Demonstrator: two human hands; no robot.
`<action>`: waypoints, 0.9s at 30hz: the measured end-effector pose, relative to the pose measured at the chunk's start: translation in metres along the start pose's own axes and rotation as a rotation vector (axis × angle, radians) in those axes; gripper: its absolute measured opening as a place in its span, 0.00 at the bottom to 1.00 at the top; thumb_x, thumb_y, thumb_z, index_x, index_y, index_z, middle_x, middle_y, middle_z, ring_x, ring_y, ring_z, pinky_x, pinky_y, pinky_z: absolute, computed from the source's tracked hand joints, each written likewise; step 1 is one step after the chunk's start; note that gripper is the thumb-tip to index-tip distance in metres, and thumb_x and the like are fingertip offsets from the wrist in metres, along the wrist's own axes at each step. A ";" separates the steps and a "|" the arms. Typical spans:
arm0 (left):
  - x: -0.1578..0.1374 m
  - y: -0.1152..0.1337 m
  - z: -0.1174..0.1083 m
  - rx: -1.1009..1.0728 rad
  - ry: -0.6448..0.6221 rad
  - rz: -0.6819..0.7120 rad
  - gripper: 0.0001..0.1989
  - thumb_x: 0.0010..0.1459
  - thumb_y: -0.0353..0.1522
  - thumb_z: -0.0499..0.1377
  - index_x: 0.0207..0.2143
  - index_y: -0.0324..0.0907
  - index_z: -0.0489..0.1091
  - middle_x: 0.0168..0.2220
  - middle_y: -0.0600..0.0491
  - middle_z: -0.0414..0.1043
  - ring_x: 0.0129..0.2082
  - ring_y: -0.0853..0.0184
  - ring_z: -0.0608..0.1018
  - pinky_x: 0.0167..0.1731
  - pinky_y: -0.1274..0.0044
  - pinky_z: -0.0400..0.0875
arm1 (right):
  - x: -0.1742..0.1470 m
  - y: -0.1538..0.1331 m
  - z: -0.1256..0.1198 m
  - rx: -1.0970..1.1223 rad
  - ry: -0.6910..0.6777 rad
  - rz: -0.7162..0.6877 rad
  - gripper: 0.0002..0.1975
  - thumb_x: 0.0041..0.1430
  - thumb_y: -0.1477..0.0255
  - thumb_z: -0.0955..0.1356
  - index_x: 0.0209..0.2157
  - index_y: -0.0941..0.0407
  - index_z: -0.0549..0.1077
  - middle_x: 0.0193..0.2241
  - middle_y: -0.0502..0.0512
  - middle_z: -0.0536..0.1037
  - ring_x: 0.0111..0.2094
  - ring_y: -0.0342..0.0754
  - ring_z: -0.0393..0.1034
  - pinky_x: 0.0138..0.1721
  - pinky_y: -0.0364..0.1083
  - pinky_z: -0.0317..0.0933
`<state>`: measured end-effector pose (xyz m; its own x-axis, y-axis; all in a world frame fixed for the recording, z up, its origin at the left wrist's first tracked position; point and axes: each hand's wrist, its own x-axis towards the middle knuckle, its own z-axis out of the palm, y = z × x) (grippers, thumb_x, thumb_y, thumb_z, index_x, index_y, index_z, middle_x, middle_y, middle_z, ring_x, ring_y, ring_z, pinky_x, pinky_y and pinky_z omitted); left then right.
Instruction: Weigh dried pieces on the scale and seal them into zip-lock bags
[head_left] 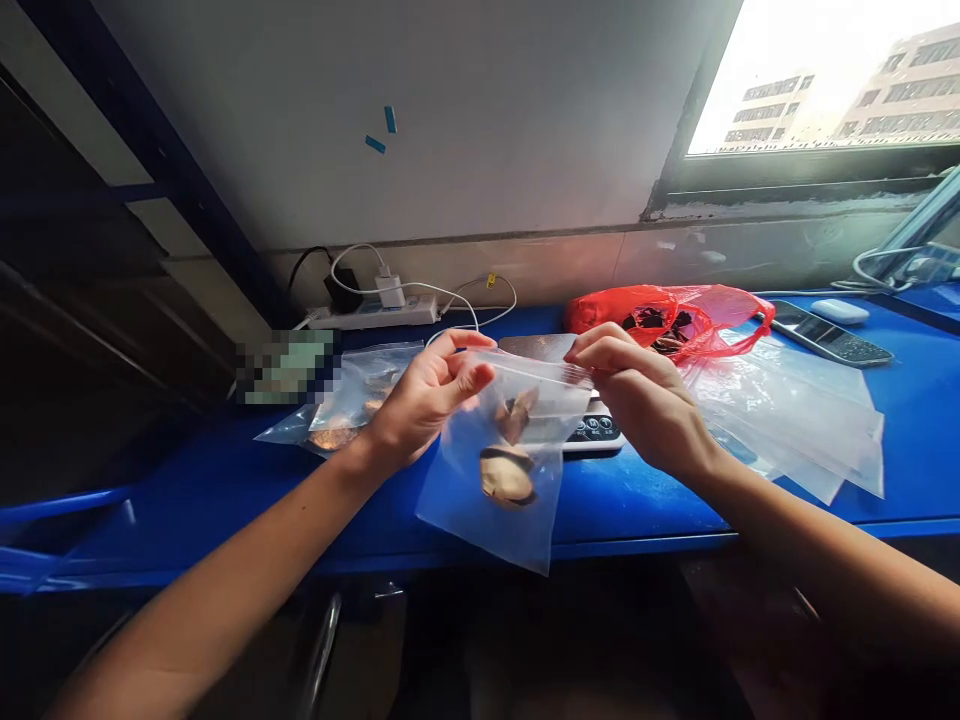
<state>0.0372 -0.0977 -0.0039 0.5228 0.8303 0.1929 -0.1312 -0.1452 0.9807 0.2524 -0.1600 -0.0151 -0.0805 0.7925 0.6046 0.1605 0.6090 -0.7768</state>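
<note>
A clear zip-lock bag hangs between my two hands, in front of the blue table's edge. Inside it lie a few dried slices, pale tan and dark brown, whose kind I cannot make out. My left hand pinches the bag's top left corner, the thumb lying along the zip strip. At the top right corner, my right hand grips the zip end with curled fingers. Behind the bag sits a digital scale, its steel plate and button panel partly hidden.
Filled clear bags lie on the left of the blue table. A red plastic bag with dark pieces stands behind my right hand, above flat clear bags. A phone, a white case and a power strip are along the back.
</note>
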 end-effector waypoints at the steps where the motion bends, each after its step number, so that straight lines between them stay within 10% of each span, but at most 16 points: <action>1: 0.001 -0.002 0.000 -0.010 0.044 0.034 0.24 0.49 0.42 0.69 0.43 0.43 0.64 0.24 0.60 0.64 0.19 0.76 0.65 0.19 0.84 0.60 | 0.000 0.002 0.001 0.063 -0.021 0.044 0.07 0.60 0.72 0.62 0.33 0.55 0.71 0.36 0.52 0.70 0.37 0.43 0.66 0.38 0.45 0.63; 10: 0.002 0.006 0.000 -0.070 0.135 0.024 0.25 0.47 0.47 0.69 0.40 0.41 0.66 0.22 0.63 0.54 0.15 0.81 0.52 0.13 0.84 0.47 | 0.000 0.000 0.010 0.053 0.035 0.171 0.09 0.60 0.65 0.67 0.36 0.55 0.64 0.23 0.46 0.71 0.25 0.39 0.68 0.27 0.41 0.65; 19: 0.007 -0.009 -0.004 0.156 0.231 0.270 0.13 0.56 0.41 0.64 0.29 0.42 0.70 0.21 0.59 0.63 0.18 0.75 0.64 0.20 0.81 0.61 | -0.001 0.010 0.013 -0.101 0.267 0.059 0.12 0.61 0.68 0.66 0.45 0.52 0.60 0.29 0.47 0.70 0.22 0.37 0.67 0.25 0.40 0.64; 27: 0.007 -0.002 -0.005 0.060 0.365 0.355 0.14 0.56 0.43 0.64 0.30 0.45 0.65 0.24 0.61 0.62 0.16 0.77 0.64 0.15 0.82 0.61 | -0.003 0.008 0.022 -0.144 -0.046 0.295 0.13 0.58 0.62 0.67 0.29 0.58 0.68 0.21 0.48 0.68 0.23 0.39 0.60 0.23 0.41 0.55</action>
<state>0.0373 -0.0891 -0.0047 0.1249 0.8563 0.5011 -0.1932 -0.4744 0.8589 0.2327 -0.1569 -0.0270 -0.0538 0.9368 0.3458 0.3207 0.3441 -0.8825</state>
